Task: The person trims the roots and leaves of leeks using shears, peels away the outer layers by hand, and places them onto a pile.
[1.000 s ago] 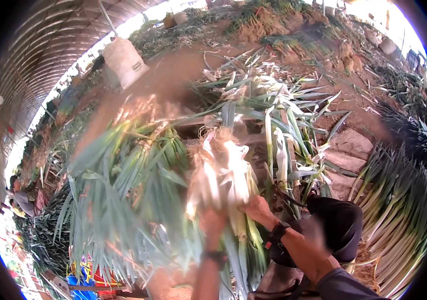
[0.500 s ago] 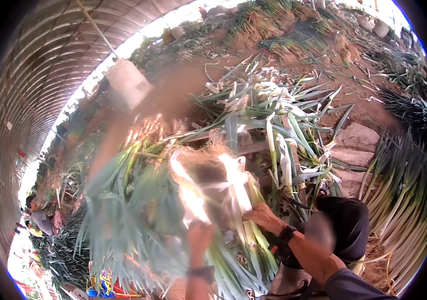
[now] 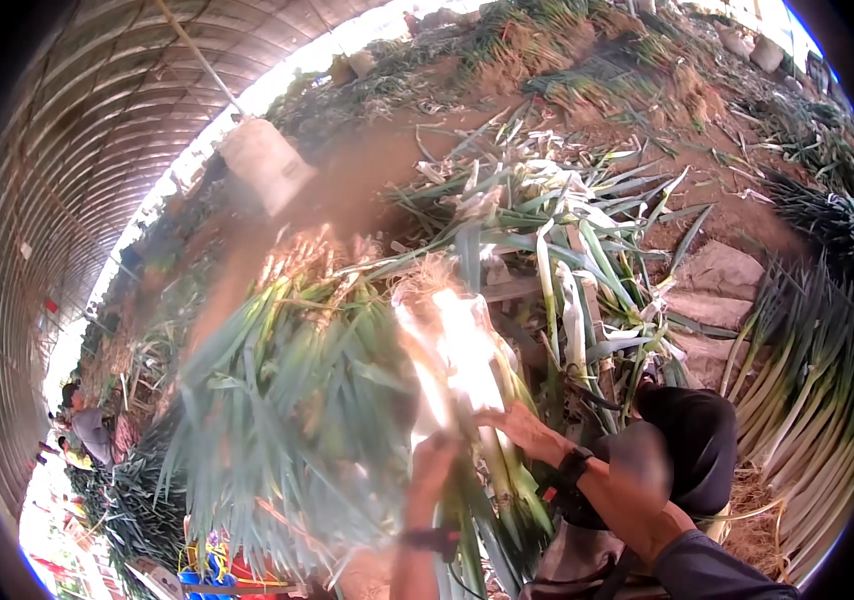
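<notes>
My left hand (image 3: 435,455), slightly blurred, is closed round the white stalk of a leek (image 3: 431,385). Close beside it on the right, my right hand (image 3: 525,432) grips more leeks (image 3: 499,380), fingers curled round the stalks. Their pale stems touch or nearly touch in strong glare, with stringy brown roots (image 3: 429,278) at the top and green leaves hanging below my hands. To the left of my left hand lies a large heap of leeks (image 3: 317,390), roots pointing away and leaves towards me.
Stripped leaves and stalks (image 3: 577,230) lie in a pile ahead. Long leeks (image 3: 817,400) are laid in a row at the right. A white cylinder-like object (image 3: 265,165) hangs on a pole. Blue and red containers (image 3: 209,580) stand at the lower left; people (image 3: 92,435) sit beyond.
My left hand has moved right with its leek, closing the gap to the leeks in my right hand. My right hand has shifted slightly left, still gripping.
</notes>
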`<state>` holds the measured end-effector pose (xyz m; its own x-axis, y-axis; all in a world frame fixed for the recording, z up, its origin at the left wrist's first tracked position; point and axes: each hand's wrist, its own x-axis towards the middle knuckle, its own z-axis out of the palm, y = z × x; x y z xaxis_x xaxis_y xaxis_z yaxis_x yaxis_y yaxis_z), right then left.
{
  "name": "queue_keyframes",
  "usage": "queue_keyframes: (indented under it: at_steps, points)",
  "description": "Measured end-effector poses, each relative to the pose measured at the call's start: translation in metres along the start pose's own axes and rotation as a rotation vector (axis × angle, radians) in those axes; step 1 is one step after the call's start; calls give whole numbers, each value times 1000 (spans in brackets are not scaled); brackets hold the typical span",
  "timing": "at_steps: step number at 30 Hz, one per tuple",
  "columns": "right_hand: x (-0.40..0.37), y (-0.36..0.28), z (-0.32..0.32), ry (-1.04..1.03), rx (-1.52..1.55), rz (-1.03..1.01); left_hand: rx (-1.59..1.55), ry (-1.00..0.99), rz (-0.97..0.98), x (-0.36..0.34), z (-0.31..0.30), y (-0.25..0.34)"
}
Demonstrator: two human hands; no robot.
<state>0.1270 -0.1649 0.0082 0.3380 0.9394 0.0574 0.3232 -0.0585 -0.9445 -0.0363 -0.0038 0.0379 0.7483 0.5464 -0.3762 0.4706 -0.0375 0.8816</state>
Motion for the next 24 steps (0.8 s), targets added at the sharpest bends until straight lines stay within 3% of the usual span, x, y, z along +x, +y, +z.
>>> queue_keyframes:
  at_steps: [4, 6, 9, 12, 14, 16, 19, 24]
  points:
    - [-4, -22, 2, 112, 210, 46, -161, 66, -74, 5, 17, 0]
    - [-5, -48, -4, 110, 281, 63, -189, -54, 159, -10, 23, 23]
    - [3, -22, 10, 14, 407, 103, -29, -167, 225, -22, 28, 39]
    - [9, -19, 18, -13, 490, 70, 361, -228, 262, -5, 30, 25]
    - [13, -15, 27, 52, 557, 45, 283, -220, 365, 6, 31, -12]
    - [15, -13, 29, 73, 597, 65, 197, -191, 379, -9, 33, -4]
    - [14, -23, 28, 53, 610, 88, 130, -95, 252, -24, 36, 7]
    - [8, -39, 26, 43, 633, 117, -29, -48, 273, 3, 41, -37]
